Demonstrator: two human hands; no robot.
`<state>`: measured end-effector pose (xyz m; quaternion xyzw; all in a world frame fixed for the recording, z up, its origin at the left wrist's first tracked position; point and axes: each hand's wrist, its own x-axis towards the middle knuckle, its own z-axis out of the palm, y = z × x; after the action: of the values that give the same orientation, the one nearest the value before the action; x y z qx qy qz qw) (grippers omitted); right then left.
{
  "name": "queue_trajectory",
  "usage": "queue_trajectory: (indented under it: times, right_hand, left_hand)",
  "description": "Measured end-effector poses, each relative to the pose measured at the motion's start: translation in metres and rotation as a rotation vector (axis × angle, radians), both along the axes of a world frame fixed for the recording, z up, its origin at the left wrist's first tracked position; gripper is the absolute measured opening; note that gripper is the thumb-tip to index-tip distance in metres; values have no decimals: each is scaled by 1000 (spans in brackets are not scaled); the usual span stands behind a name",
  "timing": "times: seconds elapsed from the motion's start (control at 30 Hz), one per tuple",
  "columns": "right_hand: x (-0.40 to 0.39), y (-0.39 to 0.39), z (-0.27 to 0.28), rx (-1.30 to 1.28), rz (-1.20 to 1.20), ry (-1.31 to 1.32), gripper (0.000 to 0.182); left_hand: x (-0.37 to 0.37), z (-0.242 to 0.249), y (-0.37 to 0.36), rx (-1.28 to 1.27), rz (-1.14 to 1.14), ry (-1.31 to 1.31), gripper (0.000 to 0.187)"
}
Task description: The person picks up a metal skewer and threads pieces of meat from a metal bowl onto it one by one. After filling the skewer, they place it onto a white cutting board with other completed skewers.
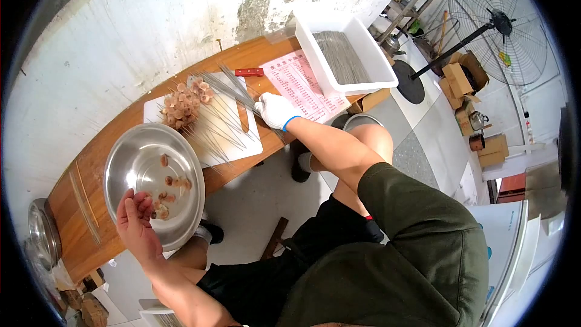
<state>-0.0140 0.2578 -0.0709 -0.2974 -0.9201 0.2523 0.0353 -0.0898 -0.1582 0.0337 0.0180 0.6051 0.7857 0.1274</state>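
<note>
Tabletop (91, 163) of brown wood runs along the wall and carries every item. At far left a metal lid (43, 230) lies at its end. Next, the steel bowl (154, 175) overhangs the near edge; a few meat pieces (166, 191) lie inside. The left hand (136, 221) is bare and reaches over the bowl rim, fingers curled loosely at the pieces; whether it grips one cannot be told. Risk: downward pressure on the overhanging rim could tip the bowl off the edge.

On the white cutting board (239, 139), filled skewers (184, 103) lie in a heap, sticks fanned outward. The right hand (275, 111), in a white glove, is clenched on a bundle of bare skewers (233, 88). Risk: pointed ends could pierce the glove or the bare left hand. Further right: a red-handled knife (249, 72), a printed sheet (302, 85) and a white tray (345, 54) of spare sticks.
</note>
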Motion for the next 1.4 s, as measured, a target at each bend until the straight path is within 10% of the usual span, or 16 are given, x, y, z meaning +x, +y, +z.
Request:
queue_trajectory:
  times: [0.8,1.2,1.4]
  right_hand:
    - [19,10,-41,-562,-271,320,27]
    - [88,-92,37,-1239,71,474,17]
    - [134,-136,74,-1018,313,332,21]
  left_hand:
    - [11,-8,18,-71,-5,-52,26]
    - [30,-22,54,-336,-80,149,24]
    - [54,-3,77,-105,15,71,17]
